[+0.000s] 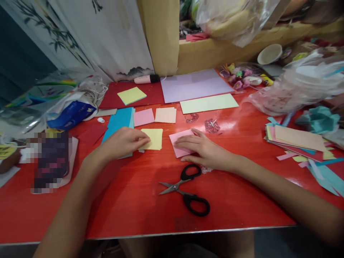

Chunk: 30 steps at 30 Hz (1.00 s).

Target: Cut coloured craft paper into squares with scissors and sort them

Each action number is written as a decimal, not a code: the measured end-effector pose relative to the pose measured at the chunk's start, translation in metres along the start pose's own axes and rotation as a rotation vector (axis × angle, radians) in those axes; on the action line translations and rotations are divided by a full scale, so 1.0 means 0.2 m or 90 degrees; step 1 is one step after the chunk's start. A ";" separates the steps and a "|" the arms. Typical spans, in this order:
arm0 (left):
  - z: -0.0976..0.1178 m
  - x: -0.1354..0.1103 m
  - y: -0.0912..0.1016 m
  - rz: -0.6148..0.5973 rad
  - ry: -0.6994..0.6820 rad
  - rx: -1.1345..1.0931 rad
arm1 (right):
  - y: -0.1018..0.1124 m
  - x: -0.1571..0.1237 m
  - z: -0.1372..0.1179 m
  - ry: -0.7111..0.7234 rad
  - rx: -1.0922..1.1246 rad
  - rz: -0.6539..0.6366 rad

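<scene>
My left hand (130,141) has its fingers drawn together at the left side of a small stack of yellow paper squares (154,139). With fingers stretched out flat, my right hand (197,146) rests on a pink paper square (176,147), covering part of it. Open-bladed scissors (185,190) with black handles lie nearer the table's front edge. Behind the hands are another pink paper square (144,117) and several peach paper squares (166,115). Blue paper (120,119) lies partly under my left hand and wrist.
The red table (129,208) also carries lilac paper (196,85), a pale green strip (209,103) and a yellow square (131,95) on dark red paper. Paper strips and offcuts (301,139) are piled at right, below a plastic bag (290,86). A blurred-out phone-like object (52,161) lies left.
</scene>
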<state>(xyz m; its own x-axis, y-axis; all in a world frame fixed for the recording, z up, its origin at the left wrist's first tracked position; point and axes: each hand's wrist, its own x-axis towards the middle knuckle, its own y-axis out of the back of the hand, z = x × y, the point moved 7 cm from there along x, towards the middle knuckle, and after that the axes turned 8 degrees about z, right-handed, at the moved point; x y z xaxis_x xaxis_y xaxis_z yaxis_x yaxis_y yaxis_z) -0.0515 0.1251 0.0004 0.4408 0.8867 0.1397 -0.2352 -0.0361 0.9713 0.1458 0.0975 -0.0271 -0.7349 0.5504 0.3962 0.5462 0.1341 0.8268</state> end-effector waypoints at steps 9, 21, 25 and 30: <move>-0.31 0.21 -0.08 0.092 0.066 0.021 | 0.04 0.00 0.05 -0.020 0.030 -0.005; -0.31 0.25 -0.01 0.102 0.057 0.119 | 0.10 0.01 0.08 -0.082 0.084 0.038; -0.31 0.24 0.00 0.126 0.087 0.123 | 0.17 0.01 0.14 -0.200 0.098 0.137; -0.31 0.25 0.01 0.125 0.120 0.109 | 0.17 -0.01 0.21 -0.298 0.125 0.191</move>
<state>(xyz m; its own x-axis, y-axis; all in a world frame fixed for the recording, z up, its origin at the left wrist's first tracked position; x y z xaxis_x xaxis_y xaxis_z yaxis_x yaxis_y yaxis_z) -0.0831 0.1980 -0.0034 0.2300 0.9241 0.3052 -0.1433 -0.2781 0.9498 0.1835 0.1361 -0.0164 -0.3052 0.8869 0.3469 0.7999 0.0411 0.5987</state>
